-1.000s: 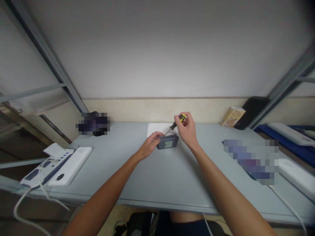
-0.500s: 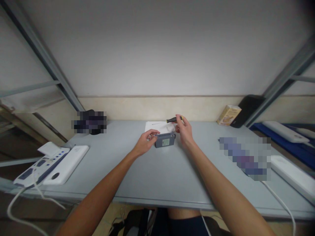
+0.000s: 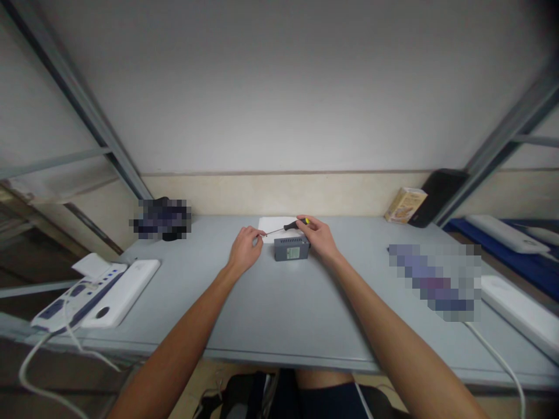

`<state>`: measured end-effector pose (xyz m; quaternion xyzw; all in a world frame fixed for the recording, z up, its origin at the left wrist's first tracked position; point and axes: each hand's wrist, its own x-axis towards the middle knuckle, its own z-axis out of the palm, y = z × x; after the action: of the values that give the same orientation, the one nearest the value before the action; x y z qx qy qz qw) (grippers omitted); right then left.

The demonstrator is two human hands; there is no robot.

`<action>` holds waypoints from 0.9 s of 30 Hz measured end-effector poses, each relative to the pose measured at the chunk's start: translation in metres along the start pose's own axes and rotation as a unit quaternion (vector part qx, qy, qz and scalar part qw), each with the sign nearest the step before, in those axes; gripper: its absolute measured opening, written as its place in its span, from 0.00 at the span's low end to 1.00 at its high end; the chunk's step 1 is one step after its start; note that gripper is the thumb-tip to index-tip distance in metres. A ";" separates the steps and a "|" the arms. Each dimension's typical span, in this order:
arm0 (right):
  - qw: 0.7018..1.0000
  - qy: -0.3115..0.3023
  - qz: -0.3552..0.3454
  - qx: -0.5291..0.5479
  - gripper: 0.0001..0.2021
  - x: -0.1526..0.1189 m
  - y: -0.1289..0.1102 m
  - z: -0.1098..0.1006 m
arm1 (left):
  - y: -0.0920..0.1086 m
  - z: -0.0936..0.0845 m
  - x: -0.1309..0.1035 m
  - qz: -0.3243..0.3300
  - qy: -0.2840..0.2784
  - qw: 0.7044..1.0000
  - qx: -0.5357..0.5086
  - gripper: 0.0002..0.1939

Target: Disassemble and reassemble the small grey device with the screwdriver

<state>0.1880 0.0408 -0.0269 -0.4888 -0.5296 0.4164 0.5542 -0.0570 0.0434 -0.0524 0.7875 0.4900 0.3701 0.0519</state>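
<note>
My right hand (image 3: 321,237) is closed around the handle of a black and yellow screwdriver (image 3: 290,226). Its thin shaft slants down to the left. At the shaft's tip is my left hand (image 3: 247,247), thumb and fingers pinched together; what they hold, if anything, is too small to make out. A grey box with vent slots and a pale label (image 3: 283,254) stands on the desk just in front of the screwdriver, between my hands. Behind it lies a white sheet (image 3: 271,223), partly covered by the hands and tool.
On the left of the desk (image 3: 279,314) lie a power strip (image 3: 94,291) and a flat white device (image 3: 131,291). A yellow box (image 3: 406,205) leans by a black case (image 3: 441,195) at the back right. A white bar with a cable (image 3: 519,308) lies on the right.
My left hand has let go of the grey box and moved left to the screwdriver's tip. My right hand has lowered the screwdriver and brought it slightly left.
</note>
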 end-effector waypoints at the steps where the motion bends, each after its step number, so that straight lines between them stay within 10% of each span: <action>1: 1.000 0.002 0.000 -0.002 0.28 0.001 0.001 0.000 | 0.000 0.000 0.000 -0.001 0.000 1.000 0.006 0.12; 27: 1.000 0.015 0.008 0.024 0.27 -0.001 -0.019 -0.005 | -0.002 -0.001 0.001 -0.003 -0.023 1.000 -0.012 0.10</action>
<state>0.1916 0.0359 -0.0082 -0.4855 -0.5072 0.4264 0.5703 -0.0590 0.0454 -0.0521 0.7937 0.4864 0.3579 0.0732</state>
